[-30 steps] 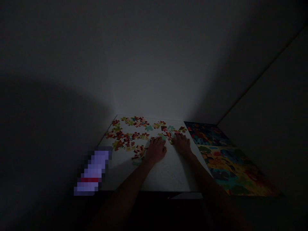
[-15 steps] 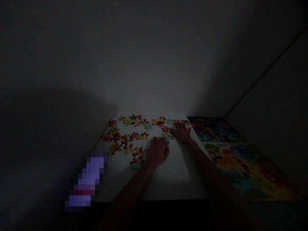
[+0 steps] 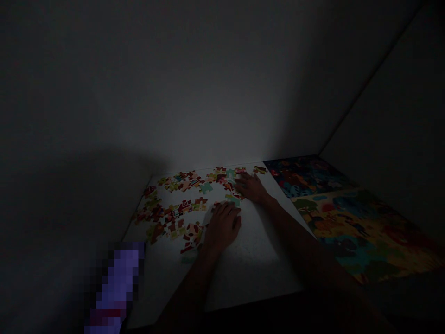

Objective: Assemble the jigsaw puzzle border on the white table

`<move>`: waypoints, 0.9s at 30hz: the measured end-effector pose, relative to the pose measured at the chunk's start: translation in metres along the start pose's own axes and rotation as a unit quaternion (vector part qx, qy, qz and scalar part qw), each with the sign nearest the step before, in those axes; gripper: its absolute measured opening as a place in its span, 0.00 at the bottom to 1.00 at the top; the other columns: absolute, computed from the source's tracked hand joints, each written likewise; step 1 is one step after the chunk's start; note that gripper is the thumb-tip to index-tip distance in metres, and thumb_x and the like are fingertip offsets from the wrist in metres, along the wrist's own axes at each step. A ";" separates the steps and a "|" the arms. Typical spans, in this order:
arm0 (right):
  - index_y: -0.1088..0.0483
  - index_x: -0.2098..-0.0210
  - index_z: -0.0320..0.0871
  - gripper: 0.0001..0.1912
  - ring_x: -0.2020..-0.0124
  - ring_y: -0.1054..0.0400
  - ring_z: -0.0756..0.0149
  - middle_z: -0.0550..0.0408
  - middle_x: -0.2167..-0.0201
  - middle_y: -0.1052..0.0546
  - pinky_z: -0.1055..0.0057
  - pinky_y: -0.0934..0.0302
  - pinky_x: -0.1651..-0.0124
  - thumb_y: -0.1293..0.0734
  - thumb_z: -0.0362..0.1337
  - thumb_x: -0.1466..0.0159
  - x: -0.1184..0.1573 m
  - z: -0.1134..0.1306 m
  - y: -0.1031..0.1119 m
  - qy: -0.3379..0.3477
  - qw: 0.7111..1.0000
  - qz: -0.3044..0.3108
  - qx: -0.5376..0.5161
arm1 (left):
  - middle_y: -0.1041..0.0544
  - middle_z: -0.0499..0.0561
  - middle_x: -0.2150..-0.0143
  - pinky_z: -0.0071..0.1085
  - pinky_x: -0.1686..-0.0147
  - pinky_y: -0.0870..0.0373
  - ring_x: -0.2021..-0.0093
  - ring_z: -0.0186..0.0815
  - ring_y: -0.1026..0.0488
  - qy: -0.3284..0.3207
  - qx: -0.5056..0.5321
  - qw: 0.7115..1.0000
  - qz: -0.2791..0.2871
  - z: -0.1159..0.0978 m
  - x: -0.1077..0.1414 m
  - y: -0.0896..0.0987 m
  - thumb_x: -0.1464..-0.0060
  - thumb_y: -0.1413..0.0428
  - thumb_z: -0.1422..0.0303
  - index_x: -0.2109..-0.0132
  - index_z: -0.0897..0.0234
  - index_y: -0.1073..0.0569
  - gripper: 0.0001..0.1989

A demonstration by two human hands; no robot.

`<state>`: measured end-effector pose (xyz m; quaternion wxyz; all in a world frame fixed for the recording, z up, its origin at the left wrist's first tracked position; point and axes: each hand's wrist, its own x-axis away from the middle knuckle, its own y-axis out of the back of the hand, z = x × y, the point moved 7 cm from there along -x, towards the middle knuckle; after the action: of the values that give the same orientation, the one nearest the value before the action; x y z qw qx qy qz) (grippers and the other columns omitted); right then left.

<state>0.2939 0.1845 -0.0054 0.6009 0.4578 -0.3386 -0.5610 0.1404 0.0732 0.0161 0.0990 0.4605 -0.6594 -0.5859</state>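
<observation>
Puzzle pieces [image 3: 206, 188] in red, green, pink and teal lie scattered on a white tabletop [image 3: 253, 260]. My left hand [image 3: 222, 227] rests palm down among the near pieces, its fingers stretched forward and lying flat. A teal piece [image 3: 232, 199] lies just beyond its fingertips. Farther back, my right hand [image 3: 253, 188] is spread, its fingers pointing left onto a red and white group of pieces [image 3: 228, 186]. A pink piece [image 3: 240, 170] and a yellow and dark piece [image 3: 259, 170] lie behind it. Whatever is under the palms is hidden.
At the right lie two colourful pictures, a dark blue one [image 3: 306, 174] and a yellow one with animals [image 3: 354, 227]. A pale wall [image 3: 208, 116] rises behind the table. A pixelated purple shape [image 3: 120, 283] covers the lower left. The scene is dim.
The view has tilted a little. My right hand has shifted left and nearer over the pieces, uncovering the pink piece and the yellow and dark one. My left hand has stayed nearly in place.
</observation>
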 end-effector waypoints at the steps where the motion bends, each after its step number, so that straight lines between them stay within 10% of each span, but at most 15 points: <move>1: 0.32 0.40 0.48 0.25 0.30 0.51 0.52 0.46 0.31 0.41 0.44 0.63 0.31 0.43 0.52 0.30 0.001 0.004 0.001 0.009 1.000 -0.003 0.004 | 0.23 0.53 0.46 0.47 0.37 0.40 0.42 0.43 0.31 -0.014 0.009 1.000 -0.002 -0.002 0.000 0.001 0.39 0.48 0.70 0.49 0.59 0.25 0.13; 10: 0.38 0.35 0.46 0.30 0.30 0.50 0.50 0.44 0.31 0.42 0.45 0.57 0.32 0.41 0.53 0.32 0.028 0.073 -0.008 0.111 0.994 -0.006 -0.015 | 0.21 0.52 0.62 0.43 0.43 0.33 0.57 0.40 0.25 -0.086 -0.044 0.991 -0.095 -0.020 0.011 0.019 0.44 0.47 0.74 0.59 0.61 0.23 0.09; 20: 0.44 0.32 0.46 0.39 0.28 0.58 0.44 0.44 0.29 0.49 0.43 0.65 0.30 0.40 0.60 0.35 0.070 0.081 -0.023 0.064 0.998 -0.001 0.026 | 0.31 0.60 0.37 0.56 0.35 0.44 0.35 0.49 0.36 0.086 -0.152 0.983 -0.054 0.042 0.094 0.046 0.38 0.49 0.61 0.40 0.61 0.30 0.21; 27: 0.45 0.32 0.45 0.42 0.28 0.61 0.46 0.42 0.29 0.50 0.45 0.65 0.30 0.42 0.63 0.36 0.077 0.082 -0.025 0.045 0.998 0.028 0.019 | 0.38 0.63 0.32 0.54 0.34 0.46 0.30 0.50 0.46 0.099 -0.150 0.983 0.030 0.048 0.085 0.028 0.34 0.55 0.56 0.36 0.65 0.35 0.26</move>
<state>0.2199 0.0965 -0.0082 0.6225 0.4836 -0.3347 -0.5163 0.0471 0.0406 -0.0084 0.2497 0.4760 -0.5647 -0.6262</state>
